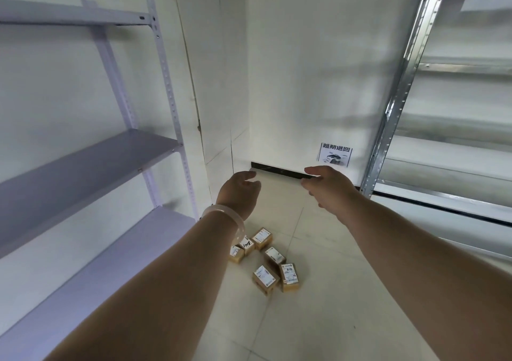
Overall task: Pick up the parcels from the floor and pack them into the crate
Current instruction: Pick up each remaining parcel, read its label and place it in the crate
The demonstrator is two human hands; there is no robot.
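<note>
Six small cardboard parcels [265, 279] with white labels lie in a loose cluster on the pale tiled floor [332, 291], just below the middle of the frame. They are tipped at different angles, some touching and some just apart, which suggests they were dropped there rather than stacked. Both bare arms stretch forward above them, and neither hand touches a box. The left hand [239, 194], with a pale translucent bracelet [224, 213] on its wrist, sits a little left of centre, its fingers loosely curled around nothing. The right hand [329, 188], a little right of centre, has its fingers relaxed and slightly bent with the thumb standing apart, and it is also empty. The two palms face each other with a gap between them, which looks like a readying pose for reaching down and scooping from both sides. No crate is visible, so I cannot tell where the parcels must go. A pale shelving unit [91, 166] fills the left of the frame and a metal rack [393, 105] stands at the right edge. A printed sign [335, 155] hangs low on the wall behind the hands, above a dark skirting strip [277, 170]. Judging by this, packing has not begun.
</note>
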